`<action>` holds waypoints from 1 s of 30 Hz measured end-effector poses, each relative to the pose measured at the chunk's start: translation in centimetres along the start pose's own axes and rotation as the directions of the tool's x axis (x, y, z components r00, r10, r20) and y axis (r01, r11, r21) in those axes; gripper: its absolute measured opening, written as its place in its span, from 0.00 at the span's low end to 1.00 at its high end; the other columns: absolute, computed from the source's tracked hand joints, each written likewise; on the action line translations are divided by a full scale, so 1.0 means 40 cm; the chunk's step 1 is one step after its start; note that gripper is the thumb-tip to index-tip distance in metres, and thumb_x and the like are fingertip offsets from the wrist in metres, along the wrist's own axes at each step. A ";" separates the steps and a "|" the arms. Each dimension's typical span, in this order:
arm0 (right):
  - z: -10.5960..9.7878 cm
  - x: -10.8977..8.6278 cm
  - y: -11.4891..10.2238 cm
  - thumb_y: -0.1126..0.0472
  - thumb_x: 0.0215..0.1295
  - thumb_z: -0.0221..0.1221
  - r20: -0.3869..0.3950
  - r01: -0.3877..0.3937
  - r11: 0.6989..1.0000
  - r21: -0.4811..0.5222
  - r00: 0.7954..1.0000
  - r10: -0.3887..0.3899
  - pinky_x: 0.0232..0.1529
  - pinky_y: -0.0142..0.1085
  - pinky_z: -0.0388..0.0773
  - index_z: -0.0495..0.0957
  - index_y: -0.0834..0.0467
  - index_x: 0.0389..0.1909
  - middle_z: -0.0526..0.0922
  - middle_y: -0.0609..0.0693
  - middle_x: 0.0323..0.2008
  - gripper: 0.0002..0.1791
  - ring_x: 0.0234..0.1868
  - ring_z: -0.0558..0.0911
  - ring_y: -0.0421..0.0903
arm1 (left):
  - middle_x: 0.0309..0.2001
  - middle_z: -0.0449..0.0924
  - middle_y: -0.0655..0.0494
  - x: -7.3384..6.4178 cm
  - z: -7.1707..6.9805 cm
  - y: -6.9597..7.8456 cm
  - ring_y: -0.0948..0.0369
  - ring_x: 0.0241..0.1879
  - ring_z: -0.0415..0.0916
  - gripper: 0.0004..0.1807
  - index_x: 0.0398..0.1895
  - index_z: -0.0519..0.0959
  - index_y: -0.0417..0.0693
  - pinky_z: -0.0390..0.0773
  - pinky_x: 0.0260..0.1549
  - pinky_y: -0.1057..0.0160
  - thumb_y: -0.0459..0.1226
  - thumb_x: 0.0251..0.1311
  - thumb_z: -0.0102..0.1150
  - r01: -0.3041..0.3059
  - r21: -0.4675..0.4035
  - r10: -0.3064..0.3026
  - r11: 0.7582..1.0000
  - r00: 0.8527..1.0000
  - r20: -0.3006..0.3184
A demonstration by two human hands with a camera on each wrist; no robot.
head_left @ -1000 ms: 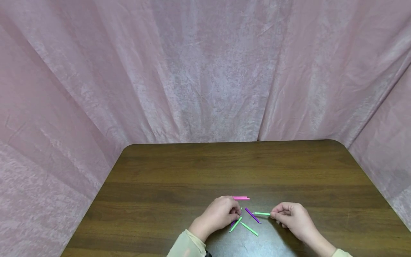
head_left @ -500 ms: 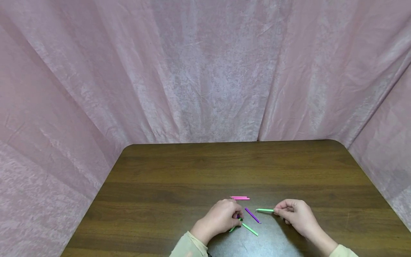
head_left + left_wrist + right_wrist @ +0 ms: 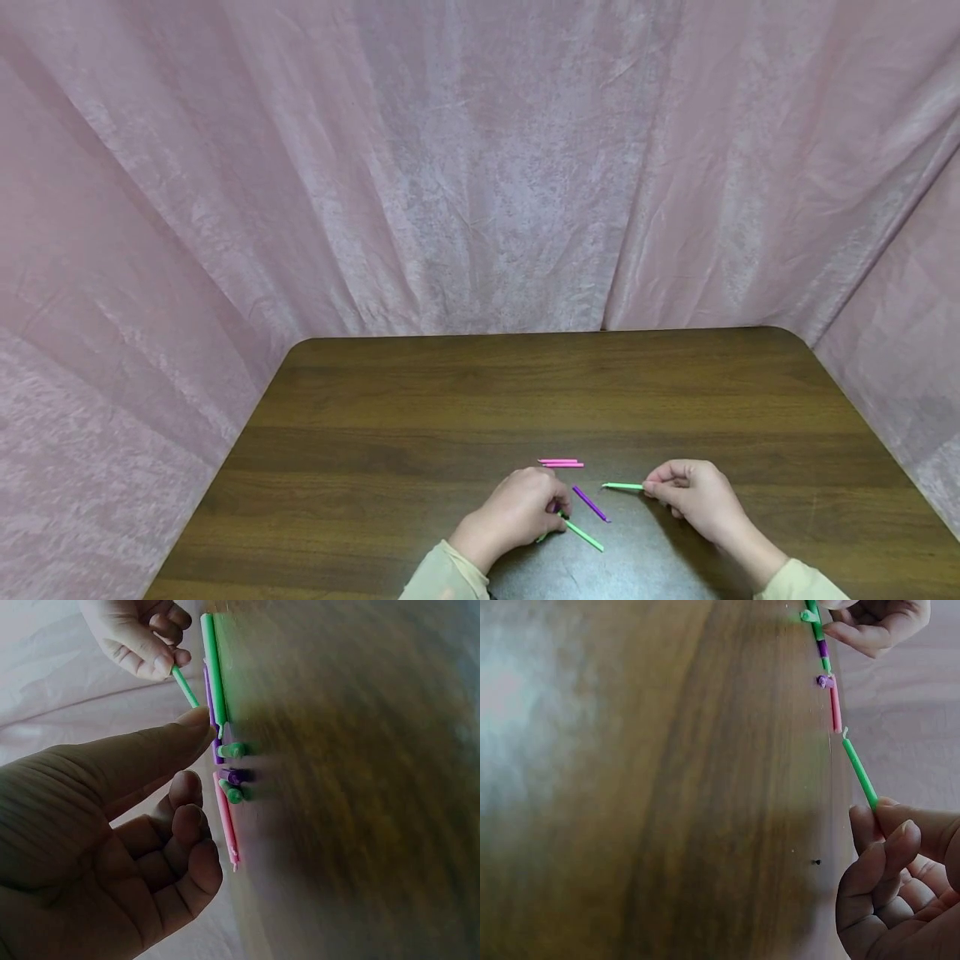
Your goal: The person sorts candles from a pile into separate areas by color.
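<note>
Between thumb and index finger my right hand [image 3: 697, 500] pinches a green birthday candle [image 3: 624, 486], its wick end pointing left and its body raised off the table. My left hand [image 3: 517, 504] is low over several candles, fingers loosely curled, thumb and index apart. Partly hidden under it are a green candle [image 3: 814, 615] and a purple candle [image 3: 232, 776]. Beside its thumb lies another green candle [image 3: 583, 536]. Between the two hands a purple candle [image 3: 590, 503] lies diagonally. Two pink candles [image 3: 558, 461] lie side by side farther back.
The brown wood-grain table [image 3: 405, 408] has rounded far corners. Pink velvet curtains [image 3: 480, 167] hang behind it and along both sides. A small dark speck [image 3: 816, 862] is on the tabletop near the right hand.
My right hand has drawn its green candle up and right, away from the purple one. The left hand has shifted slightly right and toward me, covering more of a green candle and uncovering the pink ones.
</note>
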State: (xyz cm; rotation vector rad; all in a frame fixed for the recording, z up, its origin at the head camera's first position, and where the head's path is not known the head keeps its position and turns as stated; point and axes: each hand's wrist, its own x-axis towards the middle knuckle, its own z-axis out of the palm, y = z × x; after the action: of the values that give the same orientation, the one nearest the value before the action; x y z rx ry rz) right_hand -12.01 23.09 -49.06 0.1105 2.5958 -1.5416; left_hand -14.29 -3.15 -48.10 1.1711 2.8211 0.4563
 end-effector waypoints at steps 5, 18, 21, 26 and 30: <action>-0.001 0.005 0.003 0.64 0.57 0.67 -0.009 -0.020 1.000 -0.020 1.000 0.020 0.20 0.30 0.69 0.83 0.62 0.30 0.83 0.50 0.23 0.04 0.17 0.71 0.37 | 0.20 0.67 0.72 0.004 0.006 0.003 0.73 0.25 0.63 0.08 0.26 0.83 0.62 0.63 0.26 0.75 0.44 0.45 0.75 -0.007 0.030 0.006 1.000 1.000 0.014; 0.001 0.009 0.005 0.63 0.56 0.68 -0.029 -0.043 0.991 -0.124 0.999 0.039 0.20 0.31 0.69 0.83 0.57 0.28 0.81 0.47 0.19 0.03 0.16 0.72 0.40 | 0.16 0.64 0.74 0.010 0.011 0.008 0.73 0.23 0.63 0.09 0.22 0.81 0.63 0.63 0.26 0.74 0.43 0.43 0.75 -0.017 0.083 0.014 0.996 0.999 0.034; 0.002 0.012 0.004 0.63 0.55 0.68 -0.031 -0.022 0.989 -0.147 0.999 0.018 0.19 0.31 0.68 0.83 0.56 0.27 0.80 0.46 0.18 0.03 0.15 0.72 0.40 | 0.16 0.64 0.74 0.012 0.010 0.008 0.73 0.23 0.63 0.09 0.21 0.81 0.62 0.63 0.26 0.74 0.43 0.43 0.75 -0.023 0.083 0.020 0.996 0.999 0.036; 0.003 0.017 0.003 0.63 0.55 0.68 -0.025 0.002 0.986 -0.169 1.000 -0.007 0.17 0.31 0.69 0.83 0.56 0.26 0.79 0.46 0.18 0.03 0.13 0.72 0.41 | 0.16 0.64 0.74 0.013 0.009 0.008 0.73 0.24 0.64 0.09 0.21 0.80 0.62 0.65 0.27 0.74 0.43 0.43 0.75 -0.025 0.081 0.022 0.996 0.999 0.042; 0.004 0.019 0.003 0.63 0.55 0.68 -0.018 0.000 0.985 -0.173 1.000 -0.003 0.17 0.32 0.69 0.82 0.55 0.26 0.81 0.45 0.20 0.04 0.13 0.72 0.41 | 0.16 0.64 0.74 0.013 0.010 0.009 0.73 0.24 0.65 0.10 0.20 0.80 0.62 0.66 0.28 0.73 0.43 0.43 0.75 -0.027 0.085 0.023 0.996 0.999 0.043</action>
State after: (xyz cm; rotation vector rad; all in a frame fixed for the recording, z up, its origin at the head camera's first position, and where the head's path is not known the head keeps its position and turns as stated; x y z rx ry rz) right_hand -12.74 23.00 -49.35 0.1071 2.7305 -1.3138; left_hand -14.35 -2.46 -48.34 1.2172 2.8188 0.3104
